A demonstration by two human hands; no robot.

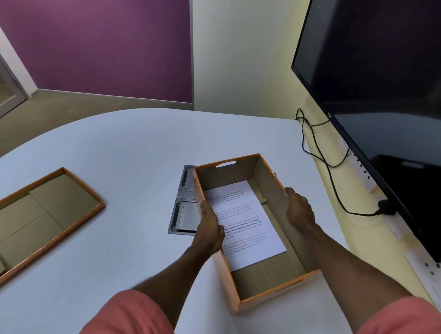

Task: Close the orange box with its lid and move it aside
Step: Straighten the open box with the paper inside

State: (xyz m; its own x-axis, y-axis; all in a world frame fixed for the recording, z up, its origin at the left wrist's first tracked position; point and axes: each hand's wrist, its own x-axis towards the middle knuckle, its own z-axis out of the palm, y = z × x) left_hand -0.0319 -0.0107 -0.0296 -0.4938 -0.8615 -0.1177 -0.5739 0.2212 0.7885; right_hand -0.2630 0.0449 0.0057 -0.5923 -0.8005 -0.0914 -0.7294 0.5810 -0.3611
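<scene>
Here, an open orange box (pixel 256 300) on the white table (pixel 112 161), right of centre, long axis running near to far and leaning slightly left at the far end. Inside, one printed sheet (pixel 247 219) flat on the cardboard floor. Left hand (pixel 211 227) clasped over the left wall, right hand (pixel 299 209) over the right wall, fingers curled on the rims. Lid (pixel 32 218) upturned at far left, well apart.

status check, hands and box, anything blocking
Left hand and right hand grip the orange box by its long walls. Box open, printed sheet inside. Lid upturned far left. Nothing blocking.
</scene>
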